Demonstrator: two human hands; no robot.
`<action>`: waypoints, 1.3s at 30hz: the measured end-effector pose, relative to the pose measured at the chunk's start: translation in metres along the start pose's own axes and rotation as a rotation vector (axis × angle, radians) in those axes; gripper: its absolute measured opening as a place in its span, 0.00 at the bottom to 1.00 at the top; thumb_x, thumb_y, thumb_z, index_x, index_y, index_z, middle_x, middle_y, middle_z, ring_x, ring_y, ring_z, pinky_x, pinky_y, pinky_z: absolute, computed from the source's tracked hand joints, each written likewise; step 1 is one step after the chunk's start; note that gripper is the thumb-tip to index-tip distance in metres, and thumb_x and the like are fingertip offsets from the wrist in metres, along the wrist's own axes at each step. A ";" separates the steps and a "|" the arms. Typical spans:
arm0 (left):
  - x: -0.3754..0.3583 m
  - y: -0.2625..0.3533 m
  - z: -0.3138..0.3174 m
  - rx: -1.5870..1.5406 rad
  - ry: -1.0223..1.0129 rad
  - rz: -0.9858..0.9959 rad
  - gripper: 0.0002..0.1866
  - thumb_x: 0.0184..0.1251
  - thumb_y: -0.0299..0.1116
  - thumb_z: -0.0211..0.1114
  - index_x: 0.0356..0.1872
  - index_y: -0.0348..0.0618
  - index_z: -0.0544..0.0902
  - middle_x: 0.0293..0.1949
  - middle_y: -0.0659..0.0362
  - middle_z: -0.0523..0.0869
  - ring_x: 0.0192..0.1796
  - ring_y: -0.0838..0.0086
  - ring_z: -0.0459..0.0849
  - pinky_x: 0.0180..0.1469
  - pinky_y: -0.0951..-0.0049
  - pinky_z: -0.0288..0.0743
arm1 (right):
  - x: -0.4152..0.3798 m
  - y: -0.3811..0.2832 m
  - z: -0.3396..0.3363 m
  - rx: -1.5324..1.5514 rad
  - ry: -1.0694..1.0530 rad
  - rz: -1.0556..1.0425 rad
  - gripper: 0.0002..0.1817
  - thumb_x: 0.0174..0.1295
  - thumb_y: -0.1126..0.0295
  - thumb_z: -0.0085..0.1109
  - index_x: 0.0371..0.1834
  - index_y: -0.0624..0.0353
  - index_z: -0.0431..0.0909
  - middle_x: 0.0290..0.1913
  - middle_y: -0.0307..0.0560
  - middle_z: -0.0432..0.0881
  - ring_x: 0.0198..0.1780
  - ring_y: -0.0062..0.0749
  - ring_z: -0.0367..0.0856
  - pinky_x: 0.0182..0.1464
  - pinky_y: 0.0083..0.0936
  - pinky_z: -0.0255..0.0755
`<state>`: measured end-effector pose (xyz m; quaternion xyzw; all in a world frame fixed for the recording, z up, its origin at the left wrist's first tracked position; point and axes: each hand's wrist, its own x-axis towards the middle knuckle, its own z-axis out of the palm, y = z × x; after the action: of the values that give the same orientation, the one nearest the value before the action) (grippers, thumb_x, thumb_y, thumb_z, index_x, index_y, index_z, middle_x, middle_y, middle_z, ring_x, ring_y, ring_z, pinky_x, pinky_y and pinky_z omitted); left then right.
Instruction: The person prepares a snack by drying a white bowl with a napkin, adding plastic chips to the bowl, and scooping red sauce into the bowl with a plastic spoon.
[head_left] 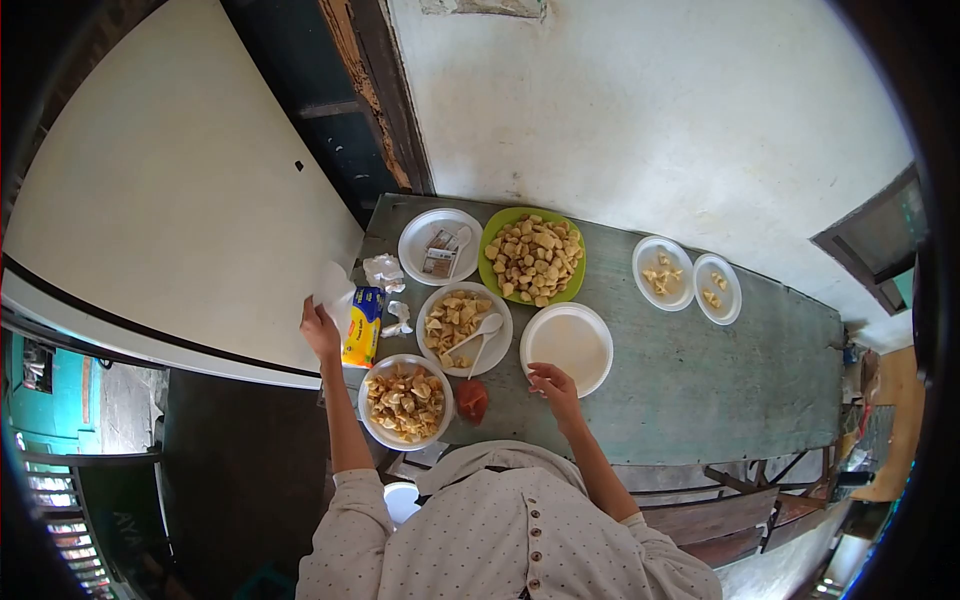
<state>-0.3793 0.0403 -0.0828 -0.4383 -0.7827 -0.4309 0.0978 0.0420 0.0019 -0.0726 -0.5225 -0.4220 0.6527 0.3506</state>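
Note:
My left hand [320, 328] is raised at the table's left end, its fingers closed at the edge of a thin white sheet [335, 285]. Beside it lies a yellow and blue packet [362, 328]. My right hand [556, 386] hovers at the near rim of a white plate [567, 349], fingers bent and a little apart, with nothing clearly held. Between my hands are a plate of folded, pale brown pieces [405, 402], another plate of similar pieces [447, 342] with white plastic spoons [488, 325], and a reddish bundle [471, 401].
At the back stand a green plate [488, 275] heaped with light brown chunks [533, 260] and a white plate [409, 243] with small packets. Crumpled white paper [384, 272] lies nearby. Two small plates [648, 252] [722, 314] hold a few pieces. A white panel [190, 200] borders the table's left.

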 end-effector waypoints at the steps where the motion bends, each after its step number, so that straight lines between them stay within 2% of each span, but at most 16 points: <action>1: 0.004 0.032 -0.013 -0.140 -0.035 -0.068 0.10 0.61 0.25 0.51 0.42 0.34 0.74 0.32 0.45 0.81 0.31 0.57 0.80 0.32 0.67 0.71 | 0.001 -0.002 0.002 -0.001 -0.015 -0.051 0.15 0.55 0.65 0.55 0.46 0.54 0.76 0.37 0.36 0.78 0.34 0.18 0.75 0.38 0.18 0.62; 4: -0.007 0.096 -0.018 -0.542 -0.081 0.012 0.08 0.64 0.27 0.48 0.39 0.35 0.73 0.27 0.57 0.77 0.27 0.76 0.72 0.29 0.75 0.65 | 0.003 -0.004 0.007 -0.040 -0.057 -0.102 0.19 0.58 0.63 0.52 0.53 0.54 0.71 0.44 0.40 0.76 0.40 0.20 0.74 0.42 0.19 0.63; 5: -0.016 0.126 -0.027 -0.712 -0.250 -0.297 0.08 0.65 0.28 0.47 0.38 0.35 0.73 0.29 0.61 0.75 0.29 0.77 0.70 0.31 0.78 0.65 | 0.002 -0.010 0.010 -0.038 -0.051 -0.103 0.19 0.58 0.63 0.52 0.53 0.54 0.71 0.44 0.40 0.76 0.40 0.20 0.74 0.42 0.19 0.63; 6: -0.034 0.125 -0.007 -0.812 -0.239 -0.322 0.09 0.64 0.32 0.49 0.38 0.40 0.75 0.31 0.63 0.75 0.30 0.80 0.69 0.33 0.80 0.65 | -0.002 -0.022 0.017 0.033 -0.053 -0.061 0.22 0.59 0.61 0.50 0.57 0.53 0.65 0.48 0.42 0.73 0.44 0.21 0.73 0.45 0.20 0.63; 7: -0.054 0.128 0.009 -1.291 -0.343 -0.797 0.09 0.61 0.36 0.53 0.39 0.45 0.76 0.33 0.65 0.76 0.33 0.81 0.72 0.37 0.81 0.67 | -0.006 -0.033 0.024 0.105 -0.050 -0.021 0.26 0.61 0.58 0.48 0.62 0.52 0.59 0.52 0.44 0.71 0.48 0.22 0.71 0.47 0.21 0.63; 8: -0.073 0.157 0.006 -1.347 -0.423 -0.980 0.12 0.59 0.39 0.56 0.41 0.47 0.76 0.36 0.66 0.77 0.36 0.81 0.74 0.38 0.81 0.69 | -0.010 -0.041 0.030 0.109 -0.033 -0.026 0.26 0.61 0.58 0.48 0.62 0.52 0.59 0.52 0.44 0.71 0.48 0.22 0.71 0.47 0.21 0.63; 12: -0.138 0.225 0.008 -1.415 -0.713 -1.205 0.17 0.64 0.42 0.49 0.47 0.42 0.73 0.41 0.59 0.78 0.44 0.73 0.77 0.48 0.71 0.71 | -0.021 -0.041 0.044 0.450 -0.168 0.001 0.31 0.64 0.54 0.43 0.67 0.53 0.48 0.57 0.45 0.65 0.54 0.24 0.67 0.53 0.24 0.61; 15: -0.164 0.238 0.011 -1.465 -0.732 -1.036 0.19 0.65 0.42 0.47 0.49 0.40 0.71 0.44 0.57 0.77 0.46 0.71 0.76 0.49 0.69 0.70 | -0.028 -0.038 0.043 0.359 -0.096 -0.139 0.26 0.65 0.56 0.45 0.62 0.55 0.56 0.49 0.42 0.71 0.46 0.21 0.71 0.44 0.19 0.66; 20: -0.177 0.244 0.000 -1.324 -0.865 -0.893 0.19 0.65 0.41 0.49 0.52 0.41 0.68 0.46 0.56 0.73 0.46 0.71 0.73 0.50 0.72 0.67 | -0.035 -0.014 0.019 0.428 0.173 0.081 0.10 0.63 0.61 0.49 0.36 0.56 0.71 0.26 0.30 0.73 0.22 0.12 0.67 0.20 0.15 0.59; 24: -0.190 0.245 -0.008 -0.981 -0.627 -0.649 0.19 0.65 0.38 0.50 0.54 0.42 0.64 0.50 0.56 0.67 0.49 0.72 0.69 0.50 0.74 0.65 | -0.037 -0.009 0.006 0.316 0.380 0.012 0.10 0.63 0.63 0.50 0.33 0.58 0.72 0.25 0.31 0.74 0.22 0.12 0.66 0.19 0.14 0.57; 26: -0.206 0.243 -0.009 -0.845 -0.575 -0.402 0.19 0.68 0.38 0.47 0.55 0.40 0.62 0.50 0.56 0.67 0.49 0.73 0.68 0.50 0.74 0.64 | -0.031 0.007 0.000 -0.010 0.535 -0.382 0.13 0.63 0.63 0.49 0.27 0.61 0.72 0.22 0.32 0.74 0.21 0.12 0.63 0.16 0.16 0.52; 29: -0.234 0.250 -0.003 -1.081 -0.804 -0.289 0.18 0.69 0.41 0.45 0.52 0.38 0.65 0.46 0.57 0.69 0.48 0.76 0.67 0.48 0.78 0.65 | -0.042 0.003 -0.001 -0.264 0.389 -0.204 0.19 0.62 0.62 0.49 0.20 0.68 0.70 0.14 0.46 0.69 0.20 0.17 0.63 0.20 0.26 0.58; 30: -0.245 0.254 -0.005 -1.082 -0.802 -0.293 0.18 0.69 0.41 0.45 0.52 0.38 0.65 0.46 0.57 0.69 0.48 0.76 0.67 0.48 0.78 0.65 | -0.043 0.006 0.000 -0.267 0.387 -0.202 0.19 0.62 0.62 0.49 0.20 0.68 0.70 0.14 0.46 0.69 0.20 0.17 0.63 0.20 0.26 0.58; 32: -0.262 0.262 -0.011 -1.098 -0.971 -0.680 0.20 0.71 0.45 0.38 0.47 0.37 0.69 0.41 0.57 0.73 0.45 0.76 0.71 0.48 0.80 0.65 | -0.044 0.012 0.005 -0.323 0.272 -0.259 0.19 0.62 0.63 0.50 0.19 0.68 0.70 0.12 0.50 0.67 0.15 0.25 0.65 0.19 0.29 0.58; 36: -0.261 0.268 -0.008 -1.150 -1.006 -0.741 0.24 0.72 0.48 0.34 0.44 0.37 0.71 0.40 0.58 0.74 0.44 0.76 0.73 0.49 0.80 0.65 | -0.050 -0.008 0.001 -0.475 0.276 -0.400 0.15 0.60 0.66 0.50 0.20 0.66 0.72 0.13 0.49 0.68 0.15 0.37 0.67 0.19 0.31 0.58; 39: -0.253 0.282 -0.008 -1.267 -1.011 -0.858 0.24 0.71 0.48 0.34 0.47 0.37 0.70 0.43 0.57 0.74 0.47 0.76 0.72 0.51 0.79 0.65 | -0.044 -0.018 -0.002 -0.647 0.374 -0.678 0.07 0.57 0.70 0.50 0.26 0.63 0.72 0.23 0.49 0.72 0.25 0.46 0.71 0.28 0.35 0.62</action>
<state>-0.0128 -0.0488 -0.0457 -0.2183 -0.4454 -0.5356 -0.6834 0.0535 -0.0306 -0.0396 -0.5461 -0.6786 0.2328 0.4325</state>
